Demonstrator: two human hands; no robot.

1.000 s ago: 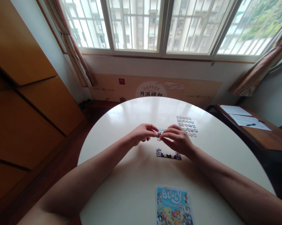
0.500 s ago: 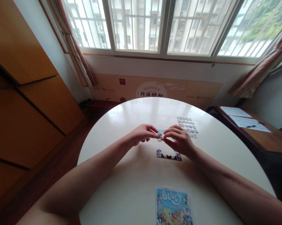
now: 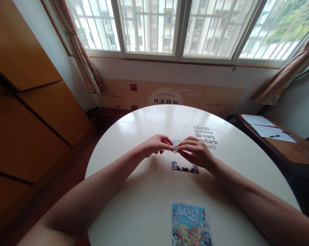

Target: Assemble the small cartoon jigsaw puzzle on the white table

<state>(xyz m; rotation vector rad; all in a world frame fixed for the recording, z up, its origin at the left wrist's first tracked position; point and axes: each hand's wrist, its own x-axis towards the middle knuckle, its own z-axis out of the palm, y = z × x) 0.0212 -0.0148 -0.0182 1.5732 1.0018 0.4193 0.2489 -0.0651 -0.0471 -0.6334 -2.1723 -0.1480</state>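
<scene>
My left hand (image 3: 156,145) and my right hand (image 3: 195,152) meet above the middle of the round white table (image 3: 144,201). Both pinch small jigsaw pieces (image 3: 175,145) between thumb and fingertips, pressed together. Just below the hands a joined strip of puzzle pieces (image 3: 185,167) lies flat on the table. A patch of loose pieces (image 3: 205,136) lies spread out beyond my right hand. A colourful Bluey picture card (image 3: 190,223) lies at the near edge of the table.
Wooden cabinets (image 3: 28,112) stand on the left. A side desk (image 3: 280,143) with papers and a pen stands at the right. Barred windows (image 3: 180,27) with curtains fill the far wall, above a printed cardboard panel (image 3: 167,97).
The view has shifted slightly. Both hands stay pinched together on the small pieces in about the same spot.
</scene>
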